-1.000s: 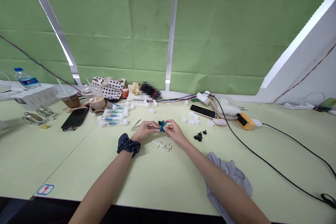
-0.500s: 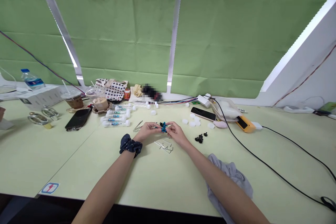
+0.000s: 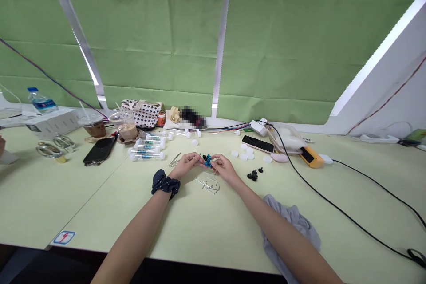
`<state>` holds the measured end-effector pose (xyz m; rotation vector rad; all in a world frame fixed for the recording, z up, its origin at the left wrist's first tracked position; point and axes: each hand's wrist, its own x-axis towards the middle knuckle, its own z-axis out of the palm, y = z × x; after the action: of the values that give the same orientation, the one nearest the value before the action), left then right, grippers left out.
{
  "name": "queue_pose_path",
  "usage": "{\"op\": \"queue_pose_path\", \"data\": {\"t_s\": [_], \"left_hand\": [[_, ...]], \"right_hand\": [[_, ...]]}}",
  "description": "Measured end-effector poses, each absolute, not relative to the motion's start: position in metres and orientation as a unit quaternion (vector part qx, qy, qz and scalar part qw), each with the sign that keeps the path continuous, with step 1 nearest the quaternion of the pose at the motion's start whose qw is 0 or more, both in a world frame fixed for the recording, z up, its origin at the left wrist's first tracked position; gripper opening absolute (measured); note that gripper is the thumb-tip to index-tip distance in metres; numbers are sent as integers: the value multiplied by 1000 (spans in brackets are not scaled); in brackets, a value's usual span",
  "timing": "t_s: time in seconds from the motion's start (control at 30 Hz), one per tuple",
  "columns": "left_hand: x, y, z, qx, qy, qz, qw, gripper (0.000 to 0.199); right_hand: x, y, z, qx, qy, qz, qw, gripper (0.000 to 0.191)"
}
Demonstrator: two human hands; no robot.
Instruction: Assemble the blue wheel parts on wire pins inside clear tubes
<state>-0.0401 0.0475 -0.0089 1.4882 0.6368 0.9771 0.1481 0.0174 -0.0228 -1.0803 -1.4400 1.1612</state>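
Observation:
Small blue metallic parts with some black pieces (image 3: 207, 160) are held between both hands above the table (image 3: 186, 230). My left hand (image 3: 187, 165), with a dark dotted scrunchie on the wrist, pinches them from the left. From the right, the fingertips of my right hand (image 3: 223, 168) close on the same parts. Their exact shape is too small to tell. Several thin silver rods (image 3: 208, 185) lie just below the hands, and more thin metal pieces (image 3: 174, 159) lie left of my left hand. Several black knobs (image 3: 253, 175) sit to the right.
Clear tubes with white caps (image 3: 146, 151), two drink cups (image 3: 126, 131) and a black phone (image 3: 100, 151) are at left. Loose white caps (image 3: 244, 157), another phone (image 3: 258, 144), a yellow device (image 3: 311, 157), a black cable and grey cloth (image 3: 293, 222) are at right.
Both hands keep hold of the blue parts, with only slight finger shifts. At the far left edge, a partly visible hand or object has moved slightly.

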Motion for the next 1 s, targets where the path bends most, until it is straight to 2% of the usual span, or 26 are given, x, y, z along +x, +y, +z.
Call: {"op": "queue_pose_path", "data": {"t_s": [0.2, 0.53, 0.73, 0.87, 1.0], "left_hand": [[-40, 46, -5, 643, 291, 413, 576, 35], [-40, 41, 5, 695, 300, 376, 535, 36], [-53, 55, 9, 656, 365, 432, 501, 43], [-68, 80, 8, 646, 456, 457, 408, 47], [-71, 119, 14, 680, 610, 347, 212, 46]], "right_hand": [[147, 16, -22, -436, -602, 475, 471, 39], [146, 16, -28, -446, -702, 347, 433, 25], [148, 20, -36, -465, -680, 355, 442, 22], [147, 21, -36, -452, -638, 411, 468, 25], [147, 24, -32, -429, -606, 452, 494, 26]]}}
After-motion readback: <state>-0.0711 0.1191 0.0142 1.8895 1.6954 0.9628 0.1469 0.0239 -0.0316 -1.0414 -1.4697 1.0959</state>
